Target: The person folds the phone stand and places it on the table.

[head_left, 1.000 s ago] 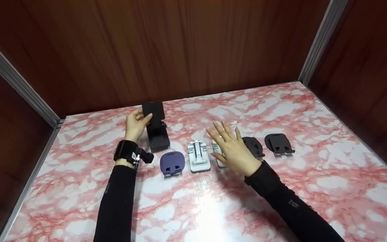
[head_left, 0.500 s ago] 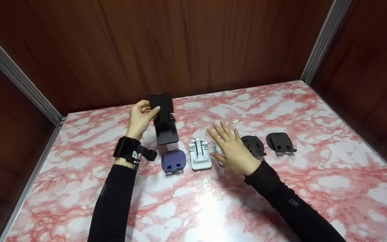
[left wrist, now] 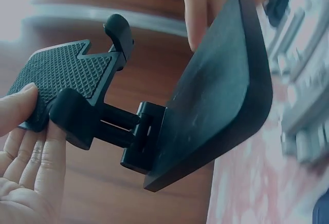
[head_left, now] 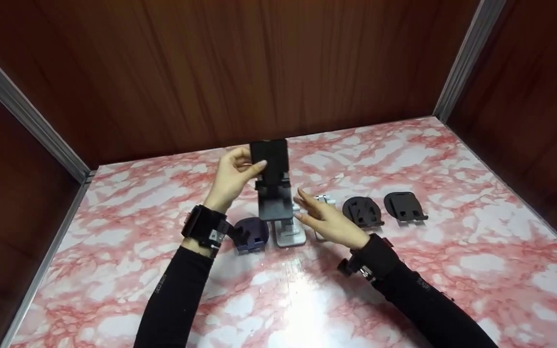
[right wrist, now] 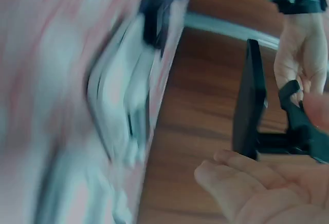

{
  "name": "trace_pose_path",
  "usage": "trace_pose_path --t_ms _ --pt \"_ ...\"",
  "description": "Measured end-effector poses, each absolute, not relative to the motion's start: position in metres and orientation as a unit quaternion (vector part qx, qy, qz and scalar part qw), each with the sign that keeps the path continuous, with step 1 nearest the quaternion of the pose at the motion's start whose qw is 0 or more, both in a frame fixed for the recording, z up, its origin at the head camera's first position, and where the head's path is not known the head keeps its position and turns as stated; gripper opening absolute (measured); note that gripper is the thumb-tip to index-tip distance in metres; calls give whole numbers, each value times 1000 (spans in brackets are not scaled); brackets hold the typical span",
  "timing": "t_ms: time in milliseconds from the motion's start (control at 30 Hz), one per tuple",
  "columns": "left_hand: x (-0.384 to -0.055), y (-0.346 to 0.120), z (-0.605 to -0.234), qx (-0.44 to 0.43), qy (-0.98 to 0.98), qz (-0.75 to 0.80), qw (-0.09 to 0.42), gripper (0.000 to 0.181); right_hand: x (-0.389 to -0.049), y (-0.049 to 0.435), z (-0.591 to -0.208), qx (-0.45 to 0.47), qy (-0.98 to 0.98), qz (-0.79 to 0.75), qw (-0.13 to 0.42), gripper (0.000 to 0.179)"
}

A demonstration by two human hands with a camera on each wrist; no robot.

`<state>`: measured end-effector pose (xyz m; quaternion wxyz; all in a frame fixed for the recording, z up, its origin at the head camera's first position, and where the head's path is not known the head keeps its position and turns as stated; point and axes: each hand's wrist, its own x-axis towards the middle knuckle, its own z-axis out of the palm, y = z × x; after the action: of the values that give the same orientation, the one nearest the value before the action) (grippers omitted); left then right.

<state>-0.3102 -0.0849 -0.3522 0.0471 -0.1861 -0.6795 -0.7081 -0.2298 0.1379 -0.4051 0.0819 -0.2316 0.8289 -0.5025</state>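
My left hand [head_left: 230, 176] pinches the upper plate of a black phone stand [head_left: 274, 205] and holds it in the air in front of the white stands. In the left wrist view the thumb lies on the textured plate with the fingers behind it, and the stand's flat base [left wrist: 221, 80] sticks out to the right. My right hand [head_left: 334, 222] is close to the base, its fingers extended and slightly spread. From the right wrist view, I cannot tell whether these fingers [right wrist: 226, 183] touch the stand.
A purple phone stand [head_left: 253, 234] and a white one [head_left: 290, 237] lie on the marbled table, partly covered. Another white stand [head_left: 324, 199] is behind my right hand. Two black stands [head_left: 363, 211] [head_left: 404, 205] lie further right. Brown panels wall the table's back and sides.
My left hand has lifted the black phone stand and carried it to the right, towards the right hand. The right hand has turned and drawn its fingers closer together beside the base.
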Motion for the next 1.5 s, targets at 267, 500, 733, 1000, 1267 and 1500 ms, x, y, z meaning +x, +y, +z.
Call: trace_pose_path --t_ms 267,500,733,1000,1267,1500 --pt "-293 -65 -352 -221 -667 -711 15 11 -239 142 -419 -137 617 -740 231 65" --pt "-284 -58 -351 -229 -670 -706 11 11 -240 143 -422 -128 583 -767 235 57" --pt "-269 -66 -326 -254 -751 -607 57 18 -237 144 -417 -114 590 -760 248 68" --pt "-275 -79 -314 -296 -796 -526 51 22 -238 146 -411 -135 555 -774 274 58" --pt "-289 -80 -334 -307 -815 -480 107 26 -237 145 -410 -131 561 -775 261 71" --pt "-286 -76 -335 -325 -814 -457 150 25 -237 147 -407 -128 574 -770 248 64"
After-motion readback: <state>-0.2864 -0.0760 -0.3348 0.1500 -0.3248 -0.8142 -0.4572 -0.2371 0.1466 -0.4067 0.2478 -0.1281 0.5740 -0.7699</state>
